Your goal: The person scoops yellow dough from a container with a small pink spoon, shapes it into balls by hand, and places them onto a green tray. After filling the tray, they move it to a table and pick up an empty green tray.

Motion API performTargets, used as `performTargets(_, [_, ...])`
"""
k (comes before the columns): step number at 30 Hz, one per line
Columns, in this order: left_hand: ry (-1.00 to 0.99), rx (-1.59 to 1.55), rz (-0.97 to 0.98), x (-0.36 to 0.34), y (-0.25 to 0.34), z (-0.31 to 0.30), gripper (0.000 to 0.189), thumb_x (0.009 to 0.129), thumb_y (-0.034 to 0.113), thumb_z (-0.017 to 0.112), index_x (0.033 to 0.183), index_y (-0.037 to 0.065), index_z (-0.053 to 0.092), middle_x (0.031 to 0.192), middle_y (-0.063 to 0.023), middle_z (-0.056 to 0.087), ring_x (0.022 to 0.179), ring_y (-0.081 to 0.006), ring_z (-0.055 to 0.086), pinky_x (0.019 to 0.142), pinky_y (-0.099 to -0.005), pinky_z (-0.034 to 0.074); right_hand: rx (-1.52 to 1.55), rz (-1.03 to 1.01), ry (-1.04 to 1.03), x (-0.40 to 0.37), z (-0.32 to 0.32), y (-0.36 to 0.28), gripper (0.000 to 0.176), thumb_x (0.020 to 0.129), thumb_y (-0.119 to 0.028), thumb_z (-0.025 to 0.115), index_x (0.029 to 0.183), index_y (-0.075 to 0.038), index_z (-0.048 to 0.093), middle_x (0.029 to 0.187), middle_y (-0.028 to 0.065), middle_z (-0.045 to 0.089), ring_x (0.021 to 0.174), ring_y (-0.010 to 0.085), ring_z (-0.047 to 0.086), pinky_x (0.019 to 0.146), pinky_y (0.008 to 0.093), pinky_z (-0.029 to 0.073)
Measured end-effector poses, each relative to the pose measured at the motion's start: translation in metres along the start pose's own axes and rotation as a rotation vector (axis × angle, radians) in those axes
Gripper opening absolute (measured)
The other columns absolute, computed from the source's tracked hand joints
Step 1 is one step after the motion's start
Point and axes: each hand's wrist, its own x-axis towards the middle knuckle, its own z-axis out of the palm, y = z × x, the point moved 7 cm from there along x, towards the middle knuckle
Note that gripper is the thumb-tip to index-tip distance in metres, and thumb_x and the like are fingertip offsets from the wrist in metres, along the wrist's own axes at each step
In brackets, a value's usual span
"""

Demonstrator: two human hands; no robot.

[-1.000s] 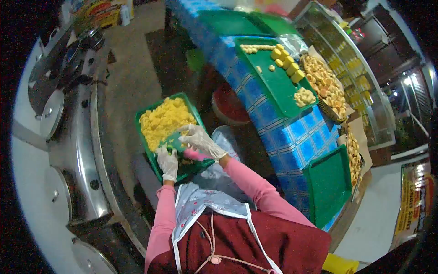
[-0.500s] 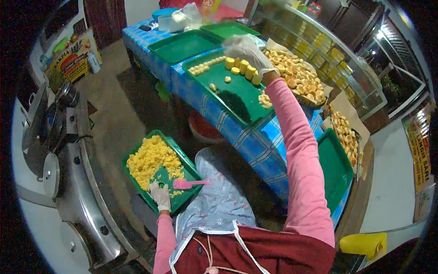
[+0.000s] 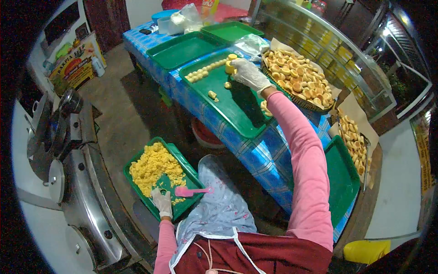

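Note:
My gloved right hand (image 3: 251,76) is over the big green tray (image 3: 237,108) on the table. Its fingers are curled at a yellow cylinder-shaped piece (image 3: 229,67), and the hand covers other pieces behind it. Rows of small pale dough balls (image 3: 200,74) line the tray's far left edge. A few loose dough pieces (image 3: 212,95) lie nearer the middle. Low on the left, my gloved left hand (image 3: 162,202) pinches a small ring-shaped thing (image 3: 163,191) in a smaller green tray (image 3: 181,206). Yellow crumbly filling (image 3: 154,167) is heaped there beside a pink scoop (image 3: 185,191).
Baked rounds fill a basket (image 3: 299,77) beyond my right hand, with more on a paper-lined tray (image 3: 350,137). Other green trays (image 3: 182,49) stand on the blue checked cloth (image 3: 262,155). A metal stove (image 3: 86,201) with pans runs along the left.
My right hand has come down and toward me, onto the yellow pieces that showed before. My left hand stays at the filling tray. The view has shifted slightly.

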Motion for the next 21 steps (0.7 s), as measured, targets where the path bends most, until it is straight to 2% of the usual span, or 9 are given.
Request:
performTargets(2, [0.037, 0.018, 0.044, -0.001, -0.003, 0.001, 0.04, 0.07, 0.015, 0.077, 0.098, -0.002, 0.055, 0.097, -0.0222, 0.053, 0.099, -0.0409, 0.05, 0.087, -0.0462, 0.041, -0.043, -0.052, 0.081, -0.002, 0.007, -0.001, 0.013, 0.08, -0.007, 0.059, 0.092, -0.005, 0.065, 0.083, 0.0203, 0.067, 0.083, 0.0393, 0.068, 0.073, 0.0486, 0.054])
performTargets(5, [-0.039, -0.069, -0.036, 0.0, -0.003, -0.001, 0.04, 0.07, 0.015, 0.077, 0.099, -0.002, 0.055, 0.099, -0.0216, 0.053, 0.101, -0.0399, 0.05, 0.089, -0.0458, 0.041, -0.125, -0.008, 0.012, 0.001, 0.016, 0.002, 0.018, 0.082, -0.008, 0.063, 0.099, -0.004, 0.064, 0.094, 0.022, 0.065, 0.087, 0.0394, 0.066, 0.075, 0.0468, 0.053])
performTargets(9, [-0.076, -0.065, -0.092, 0.002, -0.005, 0.001, 0.042, 0.069, 0.016, 0.079, 0.099, -0.002, 0.056, 0.101, -0.0213, 0.054, 0.103, -0.0392, 0.051, 0.09, -0.0456, 0.042, -0.184, 0.001, -0.019, 0.003, 0.002, -0.01, 0.013, 0.083, -0.006, 0.06, 0.095, -0.004, 0.063, 0.09, 0.0221, 0.064, 0.084, 0.0399, 0.065, 0.071, 0.047, 0.053])
performTargets(14, [-0.086, -0.016, -0.038, 0.002, -0.003, 0.0, 0.043, 0.07, 0.016, 0.078, 0.1, -0.003, 0.055, 0.104, -0.0225, 0.053, 0.103, -0.0408, 0.051, 0.09, -0.0458, 0.043, -0.099, -0.126, 0.183, 0.004, -0.009, -0.033, 0.011, 0.08, -0.003, 0.057, 0.09, -0.003, 0.06, 0.082, 0.0197, 0.06, 0.079, 0.0395, 0.063, 0.068, 0.047, 0.051])
performTargets(15, [-0.081, -0.004, -0.027, 0.001, -0.001, -0.002, 0.043, 0.07, 0.016, 0.078, 0.101, -0.003, 0.055, 0.104, -0.0229, 0.053, 0.103, -0.0412, 0.051, 0.09, -0.046, 0.043, -0.071, -0.155, 0.228, 0.003, -0.023, -0.054, 0.01, 0.079, -0.002, 0.057, 0.089, -0.003, 0.06, 0.08, 0.0191, 0.059, 0.078, 0.0394, 0.062, 0.068, 0.0471, 0.05])
performTargets(16, [-0.056, -0.039, -0.032, -0.001, -0.002, -0.002, 0.045, 0.07, 0.016, 0.078, 0.102, -0.003, 0.054, 0.102, -0.0243, 0.053, 0.104, -0.0423, 0.051, 0.09, -0.0466, 0.042, -0.009, -0.169, 0.146, 0.003, -0.032, -0.083, 0.011, 0.077, -0.001, 0.055, 0.087, -0.003, 0.059, 0.078, 0.0181, 0.056, 0.075, 0.0389, 0.061, 0.067, 0.0473, 0.049])
performTargets(17, [-0.034, -0.031, -0.012, -0.001, -0.005, 0.002, 0.045, 0.071, 0.017, 0.078, 0.102, -0.004, 0.054, 0.101, -0.0246, 0.053, 0.104, -0.0427, 0.051, 0.089, -0.047, 0.042, 0.019, -0.299, 0.145, -0.005, -0.047, -0.127, 0.016, 0.076, -0.001, 0.057, 0.091, -0.004, 0.062, 0.082, 0.0175, 0.06, 0.083, 0.0364, 0.064, 0.069, 0.0461, 0.053])
performTargets(20, [-0.029, -0.065, 0.057, -0.001, -0.012, 0.011, 0.041, 0.075, 0.021, 0.075, 0.098, -0.004, 0.052, 0.098, -0.0257, 0.052, 0.1, -0.0444, 0.05, 0.086, -0.0492, 0.042, 0.113, -0.575, -0.076, -0.036, -0.037, -0.248, 0.016, 0.068, -0.005, 0.065, 0.084, -0.005, 0.063, 0.082, 0.0165, 0.065, 0.078, 0.0352, 0.067, 0.066, 0.0448, 0.056])
performTargets(21, [-0.038, -0.081, 0.086, -0.001, -0.014, 0.012, 0.041, 0.076, 0.022, 0.075, 0.098, -0.004, 0.052, 0.098, -0.0257, 0.052, 0.099, -0.0445, 0.05, 0.086, -0.0497, 0.042, 0.077, -0.635, -0.265, -0.052, -0.017, -0.283, 0.015, 0.074, -0.01, 0.064, 0.089, -0.005, 0.063, 0.083, 0.0162, 0.064, 0.081, 0.0368, 0.067, 0.068, 0.0458, 0.055])
